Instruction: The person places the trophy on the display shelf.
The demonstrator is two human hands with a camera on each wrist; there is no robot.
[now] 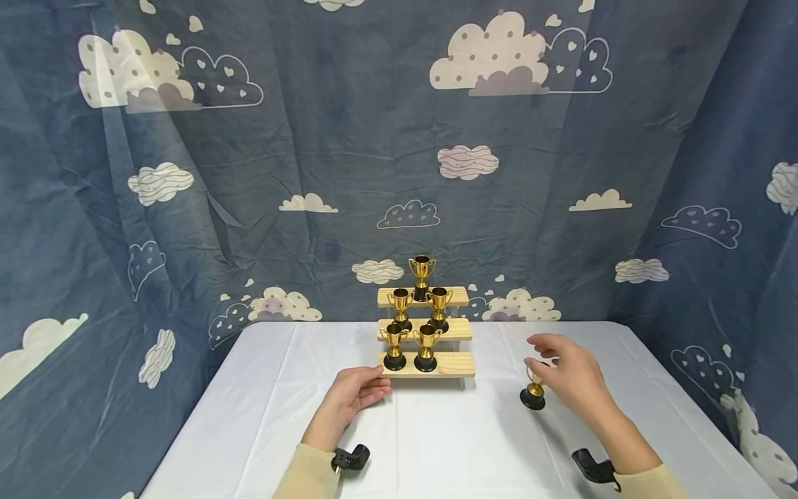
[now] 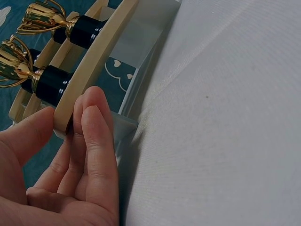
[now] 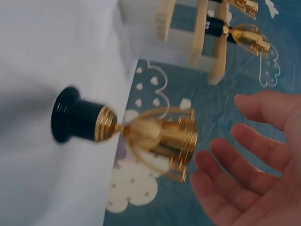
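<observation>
A three-tier display stand (image 1: 458, 364) with wooden planks on clear supports stands at the back of the table. My left hand (image 1: 357, 396) pinches the left end of its lowest plank (image 2: 89, 70), thumb above and fingers underneath. Small gold trophy cups with black bases stand on it: two on the bottom tier, including one trophy (image 1: 426, 346), two on the middle, one on top. To the right, a single gold trophy (image 3: 155, 134) stands upright on the table. My right hand (image 1: 576, 378) is beside its cup, fingers loosely spread and apart from it in the right wrist view.
A white cloth covers the table (image 1: 449, 443). Behind it and at both sides hangs a dark blue curtain (image 1: 349, 138) with a cloud print. Black wrist cameras, such as the left camera (image 1: 352, 457), sit at both sleeves.
</observation>
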